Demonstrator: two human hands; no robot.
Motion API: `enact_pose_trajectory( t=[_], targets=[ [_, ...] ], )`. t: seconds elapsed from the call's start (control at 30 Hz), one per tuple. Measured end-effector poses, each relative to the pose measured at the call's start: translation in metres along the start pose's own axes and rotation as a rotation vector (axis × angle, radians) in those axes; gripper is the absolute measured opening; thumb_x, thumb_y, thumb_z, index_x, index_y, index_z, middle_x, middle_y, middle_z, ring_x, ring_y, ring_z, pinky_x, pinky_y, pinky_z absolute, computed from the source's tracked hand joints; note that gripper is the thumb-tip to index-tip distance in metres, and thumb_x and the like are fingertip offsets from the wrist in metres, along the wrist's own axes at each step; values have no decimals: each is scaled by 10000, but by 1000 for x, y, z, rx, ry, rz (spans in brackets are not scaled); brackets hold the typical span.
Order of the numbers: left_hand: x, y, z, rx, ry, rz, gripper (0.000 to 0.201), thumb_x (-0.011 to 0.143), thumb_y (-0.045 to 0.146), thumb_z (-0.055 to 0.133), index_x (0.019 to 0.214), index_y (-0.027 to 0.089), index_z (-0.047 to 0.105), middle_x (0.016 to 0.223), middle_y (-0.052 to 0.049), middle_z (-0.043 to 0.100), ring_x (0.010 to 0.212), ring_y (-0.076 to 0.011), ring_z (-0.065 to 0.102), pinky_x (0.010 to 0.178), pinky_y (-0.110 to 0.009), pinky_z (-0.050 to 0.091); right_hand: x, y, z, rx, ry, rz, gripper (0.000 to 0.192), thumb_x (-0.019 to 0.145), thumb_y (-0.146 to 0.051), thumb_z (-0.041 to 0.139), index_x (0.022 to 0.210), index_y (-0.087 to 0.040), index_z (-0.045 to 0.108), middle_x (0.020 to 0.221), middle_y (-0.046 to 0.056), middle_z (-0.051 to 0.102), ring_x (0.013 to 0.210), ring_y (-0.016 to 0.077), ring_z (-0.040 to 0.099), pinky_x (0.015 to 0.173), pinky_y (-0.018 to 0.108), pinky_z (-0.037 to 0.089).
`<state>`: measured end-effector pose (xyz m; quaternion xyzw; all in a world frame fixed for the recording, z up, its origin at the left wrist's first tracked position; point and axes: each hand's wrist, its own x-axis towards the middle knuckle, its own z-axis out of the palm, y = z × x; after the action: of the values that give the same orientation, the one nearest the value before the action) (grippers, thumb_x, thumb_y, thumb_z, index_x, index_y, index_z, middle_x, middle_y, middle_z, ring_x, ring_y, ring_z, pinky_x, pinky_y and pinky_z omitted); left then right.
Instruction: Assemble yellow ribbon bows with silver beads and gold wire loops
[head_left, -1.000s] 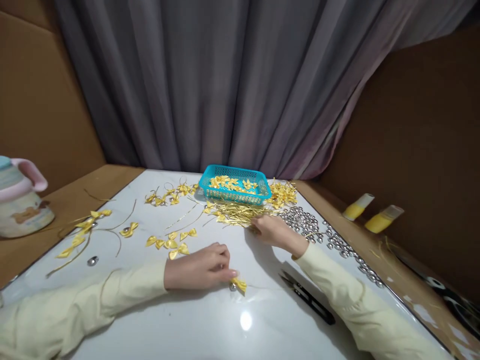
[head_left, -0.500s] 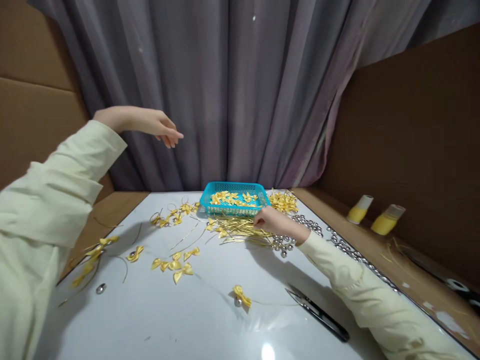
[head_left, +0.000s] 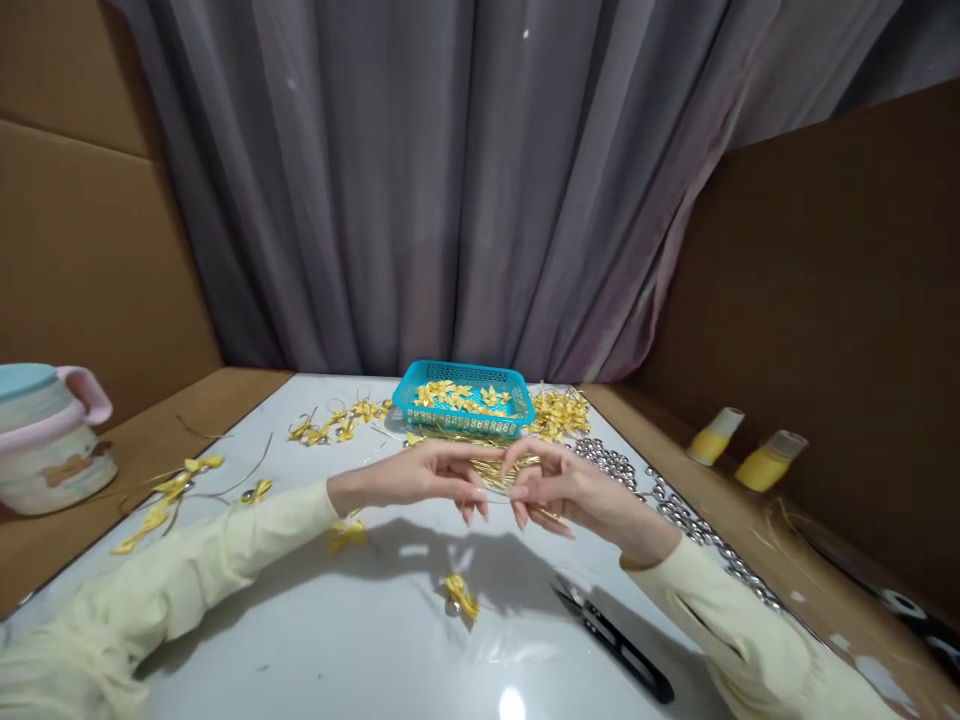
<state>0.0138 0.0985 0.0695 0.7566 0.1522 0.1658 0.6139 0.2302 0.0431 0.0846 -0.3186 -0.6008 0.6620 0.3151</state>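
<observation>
Left hand (head_left: 421, 474): fingertips pinched on thin cord (head_left: 498, 497).
Right hand (head_left: 586, 492): pinched on same cord.
Cord: spans gap between fingertips.
Yellow bow (head_left: 463, 598): 6–7 o'clock from hands.
Snips (head_left: 616, 646): 5 o'clock.

Gold wires (head_left: 490, 469) half-hidden; mug (head_left: 49, 475) cropped

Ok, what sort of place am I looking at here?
Probably a small craft workstation, whether at home or in a workshop I can't tell: yellow ribbon bows lie in a turquoise basket, black thread snips rest on the white tabletop, and silvery pieces are heaped at the right.
</observation>
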Motion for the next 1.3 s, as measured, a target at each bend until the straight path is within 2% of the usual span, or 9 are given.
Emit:
enact_pose_trajectory(
  t=[0.1, 0.2, 0.33, 0.43, 0.57, 0.63, 0.8, 1.13, 1.3],
  targets=[
    [-14, -8, 27, -134, 111, 11, 320, 871, 294, 582, 1176, 198, 595, 763, -32, 676, 651, -106, 618, 660, -252, 476, -6, 13, 11, 187, -116, 33, 130, 742, -197, 673, 786, -122, 576, 632, 29, 696, 319, 52, 500, 290, 136, 366],
    [-32, -12, 40, -210, 126, -128, 202, 843, 321, 611, 908, 139, 671, 601, 8, 614, 499, -75, 534, 536, -206, 421, -8, 21, 17, 291, -248, 83, 121, 786, -207, 634, 807, -89, 618, 730, 78, 721, 418, 95, 610, 338, 153, 466],
    [-53, -26, 50, -186, 133, -269, 361, 888, 406, 507, 760, 105, 658, 455, 55, 467, 374, -40, 312, 416, -183, 252, -8, 27, 26, 373, -420, 190, 214, 778, -205, 657, 937, -63, 637, 965, 160, 708, 669, 198, 711, 464, 229, 568],
    [-59, -40, 57, -71, 303, -158, 260, 881, 358, 529, 1017, 158, 626, 700, 11, 570, 519, -66, 438, 516, -197, 360, -6, 32, 37, 416, -330, 143, 194, 757, -183, 698, 905, -78, 630, 937, 136, 717, 684, 191, 713, 508, 221, 575],
    [-62, -51, 71, 202, 426, 193, 386, 795, 212, 643, 1171, 229, 555, 1129, -81, 571, 981, -179, 540, 783, -286, 441, 0, 46, 51, 499, -101, 26, 176, 793, -243, 692, 774, -108, 581, 759, 74, 721, 606, 131, 694, 497, 166, 541],
    [-65, -51, 79, 110, 490, 218, 372, 806, 192, 628, 1168, 220, 546, 1016, -67, 629, 910, -168, 577, 762, -285, 456, 3, 56, 56, 528, -40, 14, 200, 781, -266, 706, 758, -112, 581, 714, 58, 709, 573, 110, 673, 472, 153, 521],
    [-67, -41, 80, -280, 581, -26, 162, 842, 286, 608, 815, 132, 650, 672, -25, 666, 573, -110, 602, 584, -227, 453, 6, 80, 58, 513, 18, 119, 229, 718, -276, 762, 717, -104, 610, 593, 21, 654, 473, 77, 595, 406, 143, 460],
    [-61, -54, 59, -838, 378, -183, 302, 677, 377, 780, 728, 94, 687, 617, -7, 574, 554, -60, 490, 517, -153, 372, 2, 72, 55, 515, 63, 88, 154, 734, -245, 741, 778, -109, 685, 836, 30, 576, 590, 38, 478, 395, 118, 321],
    [-61, -62, 52, -858, 311, -194, 331, 600, 391, 824, 679, 100, 688, 766, -32, 596, 642, -76, 496, 511, -162, 351, 4, 78, 58, 618, -36, 72, 196, 712, -302, 757, 772, -129, 688, 593, -16, 521, 454, 33, 390, 362, 135, 257]
  ],
)
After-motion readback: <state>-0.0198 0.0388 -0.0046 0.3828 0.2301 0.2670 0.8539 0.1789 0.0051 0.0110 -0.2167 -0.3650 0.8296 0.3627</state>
